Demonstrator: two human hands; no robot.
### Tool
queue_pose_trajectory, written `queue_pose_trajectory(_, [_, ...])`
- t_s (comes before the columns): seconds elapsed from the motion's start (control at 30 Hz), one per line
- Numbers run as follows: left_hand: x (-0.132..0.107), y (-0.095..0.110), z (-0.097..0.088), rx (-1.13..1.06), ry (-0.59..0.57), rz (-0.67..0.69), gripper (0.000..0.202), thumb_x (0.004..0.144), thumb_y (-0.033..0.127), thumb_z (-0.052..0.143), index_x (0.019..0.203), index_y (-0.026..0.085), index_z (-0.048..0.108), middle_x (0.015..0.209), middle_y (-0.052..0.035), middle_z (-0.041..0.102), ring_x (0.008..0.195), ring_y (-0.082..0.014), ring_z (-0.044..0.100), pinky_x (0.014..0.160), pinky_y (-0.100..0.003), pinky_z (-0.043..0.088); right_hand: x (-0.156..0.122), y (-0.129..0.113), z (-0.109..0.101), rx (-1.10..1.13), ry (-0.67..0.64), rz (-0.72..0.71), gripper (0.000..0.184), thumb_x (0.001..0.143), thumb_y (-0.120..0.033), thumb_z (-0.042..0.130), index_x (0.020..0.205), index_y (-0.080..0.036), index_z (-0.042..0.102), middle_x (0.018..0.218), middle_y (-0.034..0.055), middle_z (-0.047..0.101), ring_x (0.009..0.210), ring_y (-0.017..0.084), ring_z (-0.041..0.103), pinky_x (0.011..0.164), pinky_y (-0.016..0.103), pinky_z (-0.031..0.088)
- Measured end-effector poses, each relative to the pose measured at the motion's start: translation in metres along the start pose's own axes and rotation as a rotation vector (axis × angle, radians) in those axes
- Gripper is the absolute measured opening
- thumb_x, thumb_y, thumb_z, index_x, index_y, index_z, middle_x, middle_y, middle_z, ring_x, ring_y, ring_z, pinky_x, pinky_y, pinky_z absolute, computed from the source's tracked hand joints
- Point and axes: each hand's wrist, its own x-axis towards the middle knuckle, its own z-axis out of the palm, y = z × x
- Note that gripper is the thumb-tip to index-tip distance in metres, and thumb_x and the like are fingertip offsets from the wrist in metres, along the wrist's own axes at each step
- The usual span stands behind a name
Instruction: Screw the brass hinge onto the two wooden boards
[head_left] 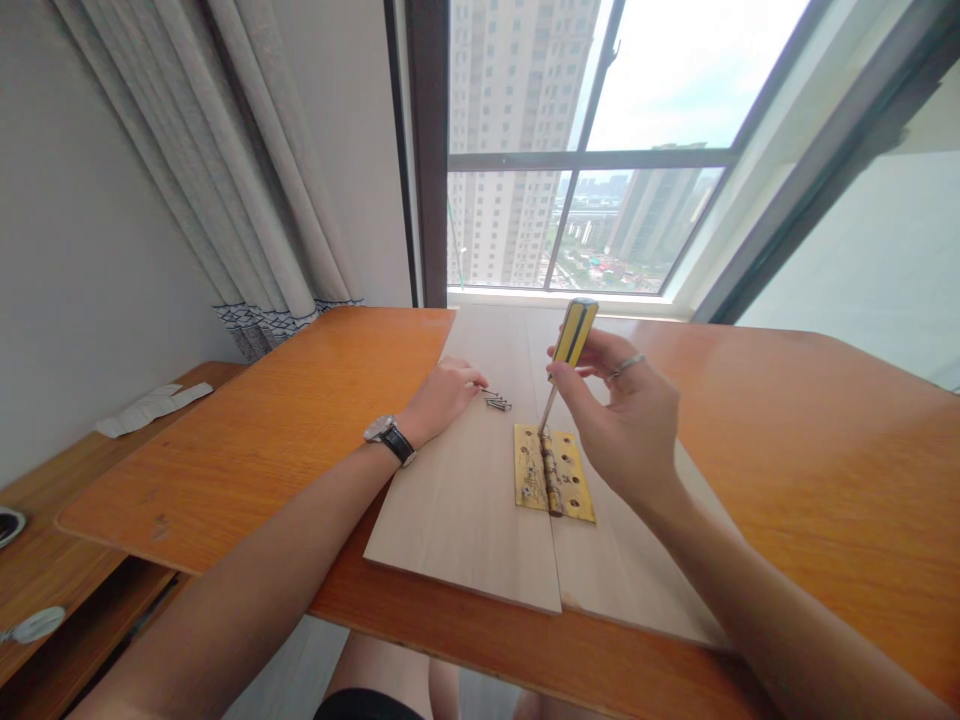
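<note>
My right hand (634, 410) grips a screwdriver (574, 335) with a yellow and black handle, held nearly upright and leaning slightly. Its shaft comes down to the upper end of a brass-coloured hinge (531, 475), near the knuckle; the exact contact of the tip is unclear. The worn hinge lies opened flat across the seam between two pale boards (465, 540). On the left board rests my left hand (448, 393), its fingers together at a small pile of dark screws (499, 404). One screw seems pinched at the fingertips.
Under the boards is an orange-brown wooden table (247, 455). A lower wooden surface at the left bears a white cloth or paper (154, 408) and a white round item (39, 625). A grey curtain (187, 150) hangs at left, beside a window with dark frames (517, 160).
</note>
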Motion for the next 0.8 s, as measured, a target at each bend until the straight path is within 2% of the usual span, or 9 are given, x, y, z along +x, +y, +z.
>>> queue_pose_trajectory(0.4, [-0.0002, 0.0072, -0.0012, 0.035, -0.055, 0.069, 0.026, 0.096, 0.01, 0.054, 0.092, 0.018, 0.079, 0.099, -0.0074, 0.074, 0.1, -0.0211, 0.065, 0.098, -0.037, 0.053, 0.0007, -0.0003, -0.0007, -0.016, 0.017, -0.014, 0.029, 0.084, -0.022, 0.068, 0.112, -0.025, 0.07, 0.099, 0.0034, 0.08, 0.088, 0.023, 0.073, 0.081, 0.046, 0.057])
queue_pose_trajectory(0.57, [-0.0003, 0.0075, -0.0023, -0.002, 0.001, 0.079, 0.016, 0.097, 0.017, 0.06, 0.106, 0.017, 0.074, 0.104, -0.0074, 0.073, 0.104, -0.0221, 0.064, 0.099, -0.038, 0.051, 0.0009, -0.001, -0.001, -0.01, 0.012, -0.012, 0.03, 0.085, -0.022, 0.068, 0.114, -0.025, 0.07, 0.1, 0.0036, 0.08, 0.087, 0.023, 0.073, 0.081, 0.045, 0.057])
queue_pose_trajectory(0.67, [-0.0001, 0.0069, -0.0049, 0.006, -0.024, 0.173, 0.008, 0.095, 0.018, 0.065, 0.098, 0.018, 0.073, 0.105, -0.0062, 0.071, 0.104, -0.0216, 0.062, 0.1, -0.038, 0.049, 0.0009, -0.0011, -0.001, -0.003, 0.016, -0.006, 0.029, 0.085, -0.021, 0.068, 0.114, -0.024, 0.07, 0.1, 0.004, 0.079, 0.087, 0.022, 0.073, 0.081, 0.045, 0.057])
queue_pose_trajectory(0.8, [-0.0001, 0.0044, -0.0073, 0.027, -0.089, 0.248, 0.01, 0.095, 0.014, 0.065, 0.089, 0.019, 0.072, 0.102, -0.0054, 0.069, 0.101, -0.0204, 0.06, 0.096, -0.035, 0.049, 0.0007, -0.0007, -0.0011, 0.0, 0.016, -0.005, 0.03, 0.084, -0.021, 0.069, 0.114, -0.024, 0.07, 0.1, 0.0039, 0.079, 0.087, 0.023, 0.073, 0.08, 0.045, 0.057])
